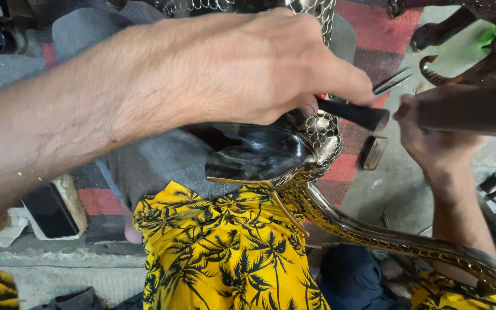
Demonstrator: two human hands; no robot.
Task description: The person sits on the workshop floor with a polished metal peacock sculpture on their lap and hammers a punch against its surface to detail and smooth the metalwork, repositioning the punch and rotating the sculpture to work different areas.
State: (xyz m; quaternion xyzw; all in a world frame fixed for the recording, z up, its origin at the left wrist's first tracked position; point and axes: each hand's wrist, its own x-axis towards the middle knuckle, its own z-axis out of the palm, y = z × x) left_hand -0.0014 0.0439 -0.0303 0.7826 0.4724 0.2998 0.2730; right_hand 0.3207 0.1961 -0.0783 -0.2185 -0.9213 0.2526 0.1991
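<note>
My left hand (pixel 259 63) reaches in from the left and grips a short black-handled tool (pixel 354 113) with a bit of red near the fingers. The tool rests on the scaled hood of a shiny metal snake-shaped figure (pixel 317 143). Its curved body (pixel 386 238) runs toward the lower right. The figure lies across a yellow cloth with black palm prints (pixel 225 252) on my lap. My right hand (pixel 431 143) comes up from the lower right, closed on a dark, blurred block-like object (pixel 466 109) just beside the tool's end.
A red and grey striped rug (pixel 374 28) lies under the work. A dark phone (pixel 50 209) sits on a pale block at the left. A small metal rectangle (pixel 372 152) and thin metal tongs (pixel 391 80) lie on the rug. Dark ornate curved pieces (pixel 489 51) stand top right.
</note>
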